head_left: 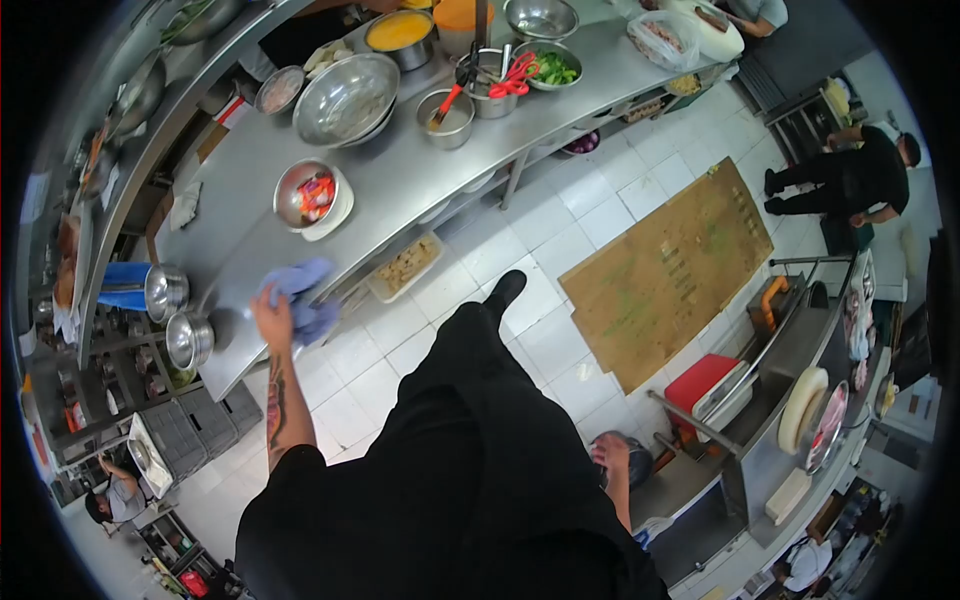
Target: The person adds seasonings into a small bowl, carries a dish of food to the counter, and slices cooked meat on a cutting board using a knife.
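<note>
One cloth, two hands, a single head view to log. Blue-violet cloth is at the edge of the steel desk, part of it over the metal, part past the lip with white tile floor below. Left hand is on it: grip closed around the cloth by the look of it, though blur hides the exact finger placement. Key relation: from the grip the cloth spreads forward and to the person's right, across the edge line rather than inward over the desk. Bunched, with loose folds; no clear long axis. Left hand is by far the nearer. Right hand is well apart, low on the person's other side, against a dark rounded object; whether that grip clasps it or merely rests there, cannot tell, nor what the object is. About the cloth: forward along the desk, a metal bowl of red cut pieces, apart from it; to the left of the hand, two metal pots side by side toward the desk's end; below desk level, just beyond the edge, a pale tub holding beige pieces.
</note>
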Tool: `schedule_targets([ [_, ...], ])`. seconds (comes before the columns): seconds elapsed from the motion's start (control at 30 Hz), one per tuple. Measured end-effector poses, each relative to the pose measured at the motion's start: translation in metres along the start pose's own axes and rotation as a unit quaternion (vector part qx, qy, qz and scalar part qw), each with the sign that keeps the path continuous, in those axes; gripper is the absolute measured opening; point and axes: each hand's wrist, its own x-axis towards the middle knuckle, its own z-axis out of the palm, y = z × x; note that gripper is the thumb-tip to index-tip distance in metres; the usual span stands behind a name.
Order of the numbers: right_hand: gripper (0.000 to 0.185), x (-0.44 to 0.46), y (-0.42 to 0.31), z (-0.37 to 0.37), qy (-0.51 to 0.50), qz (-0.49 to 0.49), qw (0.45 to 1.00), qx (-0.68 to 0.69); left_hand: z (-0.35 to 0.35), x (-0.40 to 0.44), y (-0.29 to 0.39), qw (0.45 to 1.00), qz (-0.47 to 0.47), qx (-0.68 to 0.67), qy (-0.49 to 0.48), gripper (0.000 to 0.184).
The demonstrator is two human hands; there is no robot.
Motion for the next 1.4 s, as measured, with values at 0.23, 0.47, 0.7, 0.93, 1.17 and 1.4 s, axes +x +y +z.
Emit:
schedule_targets([
  [0.23, 0.033, 0.040, -0.024, -0.034, -0.083, -0.138, 0.950, -0.266, 0.054, 0.089, -0.132, 0.957, -0.271, 0.099, 0.020, 0.055],
  [0.47, 0.035, 0.065, -0.155, -0.014, 0.047, -0.012, 0.997, 0.065, 0.046, 0.101, -0.089, 0.956, -0.276, -0.045, 0.087, 0.053],
  [0.7, 0.023, 0.137, -0.225, -0.027, 0.002, 0.038, 0.999, 0.020, 0.056, -0.038, -0.035, 0.865, -0.437, 0.208, -0.132, 0.053],
  [0.93, 0.013, 0.234, -0.286, -0.121, 0.022, -0.064, 0.990, -0.120, 0.160, -0.116, 0.263, 0.697, -0.426, -0.148, -0.557, 0.057],
  [1.17, 0.009, 0.349, -0.525, -0.215, -0.030, -0.002, 0.997, -0.072, 0.370, -0.021, 0.570, 0.842, -0.070, -0.214, -0.490, 0.041],
  [1.4, 0.027, 0.409, -0.829, -0.226, 0.054, -0.316, 0.934, -0.155, 0.382, 0.046, 0.824, 0.836, 0.045, -0.336, -0.432, 0.029],
])
